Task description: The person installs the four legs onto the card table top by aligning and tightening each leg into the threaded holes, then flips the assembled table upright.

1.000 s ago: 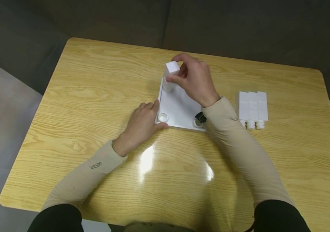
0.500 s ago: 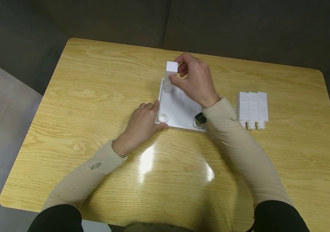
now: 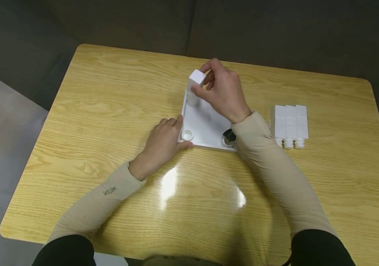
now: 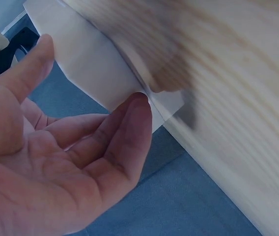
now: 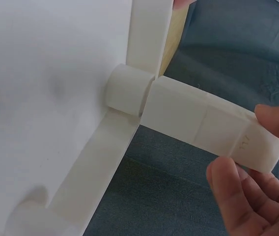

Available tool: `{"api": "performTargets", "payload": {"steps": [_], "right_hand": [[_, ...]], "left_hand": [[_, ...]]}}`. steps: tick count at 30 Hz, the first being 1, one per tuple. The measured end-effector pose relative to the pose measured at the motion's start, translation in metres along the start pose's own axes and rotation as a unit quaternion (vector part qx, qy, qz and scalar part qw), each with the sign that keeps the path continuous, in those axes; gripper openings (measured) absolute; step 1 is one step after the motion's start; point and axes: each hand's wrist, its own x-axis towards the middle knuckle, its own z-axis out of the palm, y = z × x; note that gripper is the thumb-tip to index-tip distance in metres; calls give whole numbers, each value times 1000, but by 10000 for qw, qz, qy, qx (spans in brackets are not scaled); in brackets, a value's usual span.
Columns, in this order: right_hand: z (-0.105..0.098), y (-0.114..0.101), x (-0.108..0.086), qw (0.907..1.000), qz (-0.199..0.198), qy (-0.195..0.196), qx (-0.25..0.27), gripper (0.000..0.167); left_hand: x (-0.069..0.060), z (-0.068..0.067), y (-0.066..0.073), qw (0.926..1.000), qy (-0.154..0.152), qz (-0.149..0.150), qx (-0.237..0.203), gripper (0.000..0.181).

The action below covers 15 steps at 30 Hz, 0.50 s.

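- Head view: wood-grain table [image 3: 109,122], spread beneath everything handled, with patches of glare near the person.
- Beige sleeves [image 3: 276,159] covered both forearms, with lettering on the left one.
- White board [image 3: 206,127] lay flat near the middle of the table, its edges raised.
- Right hand [image 3: 225,90] reached over the board's far side, clamped on a white block near its top, thumb on one side and a finger opposite.
- Left hand [image 3: 164,138] gripped the board's near-left corner, index finger along the left edge, thumb at the near edge.
- Three more blocks [image 3: 290,122] lay side by side on the table, right of the board, threaded ends towards the person.
- The white block [image 5: 198,118] stood upright at the board's far-left corner, its lower end meeting the round socket [image 5: 127,89] there; how far it went in could not be told.
- Black wrist device [image 3: 229,135] showed at the right cuff, partly over the near-right ring.
- Near-left ring [image 3: 187,139] sat just beside the left thumb.
- Small marks [image 5: 244,142] showed near the gripped end of the block.
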Motion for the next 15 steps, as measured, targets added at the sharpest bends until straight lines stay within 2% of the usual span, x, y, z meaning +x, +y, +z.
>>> {"api": "performTargets", "payload": {"steps": [7, 15], "right_hand": [[1, 1, 1, 9997, -258, 15, -41, 57], [0, 2, 1, 9992, -381, -9, -105, 54]], "left_hand": [[-1, 0, 0, 10000, 2, 27, 3, 94], [0, 0, -1, 10000, 31, 53, -18, 94]]}}
